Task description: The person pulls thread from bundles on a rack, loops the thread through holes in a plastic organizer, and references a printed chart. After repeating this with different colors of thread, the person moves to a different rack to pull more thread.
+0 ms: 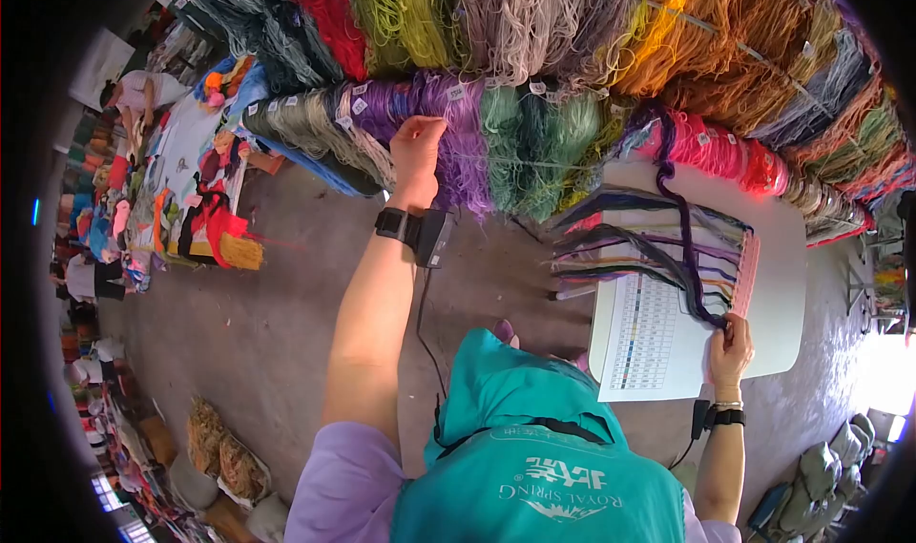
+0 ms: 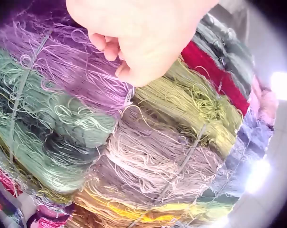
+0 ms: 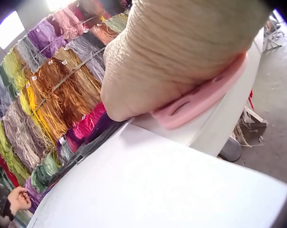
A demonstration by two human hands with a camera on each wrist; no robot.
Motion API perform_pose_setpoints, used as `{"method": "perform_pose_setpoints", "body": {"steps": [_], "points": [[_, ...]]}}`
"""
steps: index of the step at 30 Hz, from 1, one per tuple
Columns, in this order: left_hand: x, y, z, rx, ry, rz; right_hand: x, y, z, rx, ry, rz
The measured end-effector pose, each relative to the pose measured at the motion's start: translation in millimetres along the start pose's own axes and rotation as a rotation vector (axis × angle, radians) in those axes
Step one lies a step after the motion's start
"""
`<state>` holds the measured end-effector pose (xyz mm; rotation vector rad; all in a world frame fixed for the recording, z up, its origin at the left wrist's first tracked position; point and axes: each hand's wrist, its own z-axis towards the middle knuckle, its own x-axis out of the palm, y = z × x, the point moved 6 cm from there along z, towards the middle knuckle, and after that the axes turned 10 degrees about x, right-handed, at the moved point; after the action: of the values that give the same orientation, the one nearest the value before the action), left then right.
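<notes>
My left hand (image 1: 417, 152) is raised at the rack, its fingers bent in front of a purple yarn skein (image 1: 463, 147). In the left wrist view the fingertips overlap purple yarn (image 2: 77, 61) close to a small white tag (image 2: 128, 97); I cannot tell whether they pinch a strand. My right hand (image 1: 731, 350) grips the near end of a pink slotted thread holder (image 1: 746, 271). Sample strands (image 1: 649, 238) fan leftward from the holder across a printed colour chart (image 1: 641, 338). A dark purple yarn length (image 1: 687, 228) runs from the rack to the right fingers.
Tagged skeins in many colours hang on the rack, among them green yarn (image 1: 544, 142) and brown yarn (image 1: 739, 61). A white rounded tabletop (image 1: 787, 257) lies under the chart. At the left stands another table (image 1: 186, 147) with yarn bundles. Sacks (image 1: 821, 476) lie on the floor at right.
</notes>
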<state>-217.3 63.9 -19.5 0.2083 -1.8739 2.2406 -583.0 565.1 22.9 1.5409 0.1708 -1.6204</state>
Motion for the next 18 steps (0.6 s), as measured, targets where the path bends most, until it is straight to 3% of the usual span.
{"method": "perform_pose_setpoints", "body": {"steps": [15, 18], "points": [[-15.2, 0.4, -7.7, -0.016, -0.08, -0.112, 1.9, -1.3, 1.2, -0.011, -0.006, -0.008], [-3.2, -15.1, -21.7, -0.091, -0.02, -0.344, 2.2, -3.4, 0.9, -0.007, -0.004, -0.006]]}}
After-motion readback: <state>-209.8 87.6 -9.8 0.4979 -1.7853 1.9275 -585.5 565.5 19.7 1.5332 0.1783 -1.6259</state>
